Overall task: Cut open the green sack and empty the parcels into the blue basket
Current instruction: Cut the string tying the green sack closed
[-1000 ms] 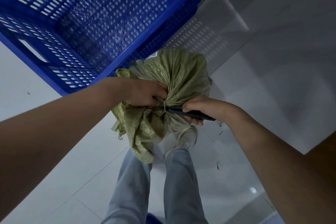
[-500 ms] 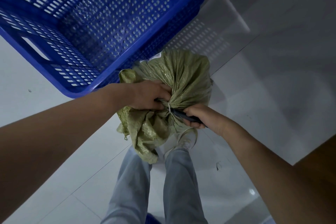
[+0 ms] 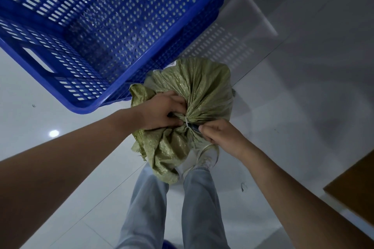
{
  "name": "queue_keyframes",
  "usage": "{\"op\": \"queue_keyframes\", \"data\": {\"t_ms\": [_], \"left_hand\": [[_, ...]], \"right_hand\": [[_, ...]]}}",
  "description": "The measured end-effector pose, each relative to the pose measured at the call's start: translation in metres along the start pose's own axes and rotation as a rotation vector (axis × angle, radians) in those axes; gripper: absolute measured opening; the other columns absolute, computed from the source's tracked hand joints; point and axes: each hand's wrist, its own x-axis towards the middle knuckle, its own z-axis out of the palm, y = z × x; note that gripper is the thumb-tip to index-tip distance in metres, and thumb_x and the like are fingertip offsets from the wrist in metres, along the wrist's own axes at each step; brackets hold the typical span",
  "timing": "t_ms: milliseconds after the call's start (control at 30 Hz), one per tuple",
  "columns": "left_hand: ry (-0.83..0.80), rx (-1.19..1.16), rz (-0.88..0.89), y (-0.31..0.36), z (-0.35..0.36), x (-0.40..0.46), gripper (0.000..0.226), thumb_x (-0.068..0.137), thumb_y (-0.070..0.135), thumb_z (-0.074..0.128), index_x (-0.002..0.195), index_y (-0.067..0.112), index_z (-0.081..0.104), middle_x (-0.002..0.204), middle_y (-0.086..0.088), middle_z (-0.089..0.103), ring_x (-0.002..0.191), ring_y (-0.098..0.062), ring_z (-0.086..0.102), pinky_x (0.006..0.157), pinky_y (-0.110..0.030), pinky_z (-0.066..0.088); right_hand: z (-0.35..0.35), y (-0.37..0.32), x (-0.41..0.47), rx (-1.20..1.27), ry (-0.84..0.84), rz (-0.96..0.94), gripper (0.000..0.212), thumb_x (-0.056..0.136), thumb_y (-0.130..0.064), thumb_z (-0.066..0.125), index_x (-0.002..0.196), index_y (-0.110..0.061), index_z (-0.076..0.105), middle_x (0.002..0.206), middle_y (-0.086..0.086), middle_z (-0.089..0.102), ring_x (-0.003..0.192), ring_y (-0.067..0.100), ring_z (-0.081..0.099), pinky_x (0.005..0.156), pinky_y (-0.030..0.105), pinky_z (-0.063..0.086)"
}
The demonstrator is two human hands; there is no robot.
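Note:
The green woven sack (image 3: pixel 200 89) stands on the floor against the near corner of the blue basket (image 3: pixel 85 107), its neck bunched and bound by a white tie (image 3: pixel 185 123). My left hand (image 3: pixel 162 111) grips the gathered neck just left of the tie. My right hand (image 3: pixel 218 137) holds a dark cutting tool (image 3: pixel 194 128) whose tip sits at the tie; most of the tool is hidden in my fist. The sack's loose top (image 3: pixel 162 151) hangs toward me. The basket's perforated inside shows no parcels.
White tiled floor (image 3: pixel 303 97) lies all around. My legs in light jeans (image 3: pixel 145 208) and a white shoe (image 3: pixel 208 155) stand right under the sack. A brown surface edge (image 3: pixel 352 188) juts in at the lower right.
My right hand slid in along the tool toward the tie, so less of the dark handle shows. The left hand kept its grip on the neck. The view shifted slightly.

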Motion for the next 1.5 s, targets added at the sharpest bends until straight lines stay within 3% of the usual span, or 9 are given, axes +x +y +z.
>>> {"op": "queue_keyframes", "data": {"t_ms": [133,433,567,767,900,1267,1367,1500], "left_hand": [[0.086,-0.046,0.033,0.001,0.003,-0.002,0.041,0.077,0.045,0.053,0.091,0.014,0.075,0.091,-0.001,0.065,0.087,-0.024,0.052,0.084,-0.041,0.045],[0.201,-0.03,0.018,-0.002,0.016,0.002,0.029,0.075,0.036,0.057,0.085,0.015,0.073,0.085,-0.003,0.066,0.082,-0.014,0.043,0.076,-0.042,0.048],[0.246,-0.025,-0.02,0.001,0.016,0.006,0.029,0.073,0.034,0.055,0.084,0.013,0.073,0.086,-0.004,0.068,0.08,-0.014,0.042,0.075,-0.042,0.047],[0.204,-0.007,-0.094,0.012,0.018,0.012,0.042,0.07,0.039,0.046,0.086,0.01,0.073,0.091,-0.006,0.068,0.082,-0.013,0.039,0.078,-0.041,0.042],[0.146,-0.002,-0.144,0.015,0.016,0.014,0.052,0.069,0.044,0.04,0.091,0.01,0.073,0.097,-0.006,0.067,0.086,-0.025,0.045,0.083,-0.037,0.036],[0.142,0.037,-0.16,0.021,0.021,0.009,0.028,0.076,0.026,0.055,0.093,0.01,0.07,0.1,-0.006,0.065,0.089,-0.024,0.042,0.08,-0.034,0.029],[0.103,0.047,-0.192,0.022,0.019,0.006,0.025,0.08,0.023,0.059,0.1,0.01,0.068,0.107,-0.005,0.063,0.097,-0.026,0.044,0.083,-0.033,0.028],[0.108,0.031,-0.265,0.025,0.018,0.004,0.026,0.083,0.021,0.061,0.105,0.009,0.066,0.114,-0.004,0.06,0.106,-0.028,0.044,0.09,-0.034,0.028]], "right_hand": [[0.002,0.002,-0.009,-0.015,0.062,-0.02,0.045,0.068,-0.058,0.042,0.047,-0.02,0.029,0.048,-0.005,0.027,0.051,0.012,0.028,0.062,0.032,0.023],[0.013,0.006,-0.022,0.078,0.211,0.019,0.044,0.076,-0.049,0.046,0.043,-0.022,0.033,0.044,-0.004,0.03,0.05,0.012,0.03,0.059,0.031,0.025],[0.015,0.003,-0.023,0.182,0.224,0.047,0.044,0.071,-0.055,0.045,0.044,-0.023,0.032,0.044,-0.006,0.029,0.052,0.015,0.029,0.061,0.033,0.024],[0.015,0.008,-0.026,0.196,0.28,0.052,0.042,0.076,-0.049,0.046,0.042,-0.026,0.037,0.042,-0.007,0.033,0.053,0.014,0.032,0.062,0.033,0.025],[0.02,0.008,-0.027,0.273,0.316,0.057,0.042,0.076,-0.049,0.047,0.043,-0.026,0.035,0.042,-0.009,0.032,0.055,0.016,0.031,0.062,0.035,0.024],[0.027,0.007,-0.036,0.353,0.305,0.089,0.041,0.07,-0.056,0.049,0.046,-0.026,0.038,0.046,-0.011,0.034,0.061,0.019,0.033,0.065,0.038,0.025],[0.025,-0.005,-0.05,0.406,0.318,0.058,0.042,0.077,-0.049,0.051,0.046,-0.025,0.036,0.047,-0.01,0.034,0.056,0.014,0.033,0.062,0.033,0.028],[0.012,-0.013,-0.073,0.556,0.335,-0.031,0.039,0.099,-0.018,0.042,0.061,-0.009,0.041,0.044,-0.008,0.035,0.042,0.003,0.032,0.045,0.012,0.029]]}}
